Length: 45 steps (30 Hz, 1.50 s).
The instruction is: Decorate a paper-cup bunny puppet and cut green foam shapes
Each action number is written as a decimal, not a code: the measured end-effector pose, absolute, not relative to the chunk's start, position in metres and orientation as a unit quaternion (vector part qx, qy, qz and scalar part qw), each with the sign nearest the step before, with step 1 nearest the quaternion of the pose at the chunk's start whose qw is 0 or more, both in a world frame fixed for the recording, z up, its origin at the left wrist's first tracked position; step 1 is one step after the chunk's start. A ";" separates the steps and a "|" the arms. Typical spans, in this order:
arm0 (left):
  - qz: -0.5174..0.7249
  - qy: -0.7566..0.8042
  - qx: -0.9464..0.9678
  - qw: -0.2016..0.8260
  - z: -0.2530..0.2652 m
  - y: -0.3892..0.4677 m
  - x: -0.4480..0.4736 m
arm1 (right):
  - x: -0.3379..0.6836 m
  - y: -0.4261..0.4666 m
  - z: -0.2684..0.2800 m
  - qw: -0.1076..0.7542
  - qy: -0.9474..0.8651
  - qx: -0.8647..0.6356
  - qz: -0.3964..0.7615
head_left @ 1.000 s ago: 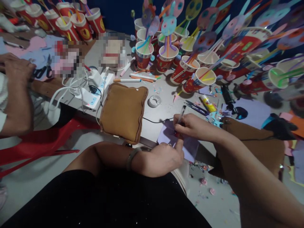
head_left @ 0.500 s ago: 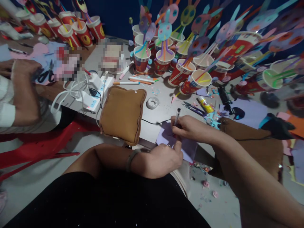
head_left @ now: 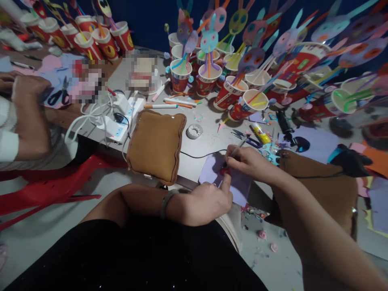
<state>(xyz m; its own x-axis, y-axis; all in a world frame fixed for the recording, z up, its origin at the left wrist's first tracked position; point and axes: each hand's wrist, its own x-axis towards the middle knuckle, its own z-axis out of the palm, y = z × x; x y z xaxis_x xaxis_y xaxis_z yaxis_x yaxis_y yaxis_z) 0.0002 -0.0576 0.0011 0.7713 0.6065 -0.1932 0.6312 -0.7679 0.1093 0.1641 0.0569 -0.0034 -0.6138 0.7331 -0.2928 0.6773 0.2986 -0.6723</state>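
Grasping the pen in the right grip, slanted low over purple paper between four and five o'clock of centre. Pressing there with the left grip's straight forefinger, by a red patch; impossible to tell about a hold in the curled fingers. Apparently finished with many eared figures standing in cups, eleven to two o'clock of the paper. Seemingly midway through penwork here; hard to judge the remainder beneath the hands.

A brown cushion lies beside a power strip
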 end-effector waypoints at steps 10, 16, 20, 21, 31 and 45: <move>-0.070 0.327 0.940 0.076 -0.002 -0.058 -0.002 | 0.185 0.026 -0.017 0.164 -0.746 -0.526 0.374; -0.100 0.320 0.938 0.090 0.003 -0.055 -0.005 | 0.192 -0.004 -0.032 0.263 -0.727 -0.549 0.316; -0.108 0.328 0.932 0.108 0.001 -0.055 -0.004 | 0.190 -0.016 -0.039 0.311 -0.728 -0.545 0.277; -0.105 0.332 0.931 0.111 0.000 -0.055 -0.004 | 0.189 -0.019 -0.040 0.326 -0.722 -0.545 0.274; -0.038 0.354 0.929 0.098 -0.010 -0.056 -0.010 | 0.190 -0.066 -0.078 0.559 -0.515 -0.620 0.197; 0.037 0.452 0.882 0.130 -0.011 -0.013 -0.002 | 0.208 -0.178 -0.113 0.597 -0.468 -0.651 0.022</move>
<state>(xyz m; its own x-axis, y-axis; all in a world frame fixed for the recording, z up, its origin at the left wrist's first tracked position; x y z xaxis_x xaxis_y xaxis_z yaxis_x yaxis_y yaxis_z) -0.0023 -0.0131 -0.0107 0.5878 0.8073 -0.0525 0.7882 -0.5569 0.2620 0.2075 -0.1777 -0.1134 0.5618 0.6351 0.5302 0.5827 0.1512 -0.7985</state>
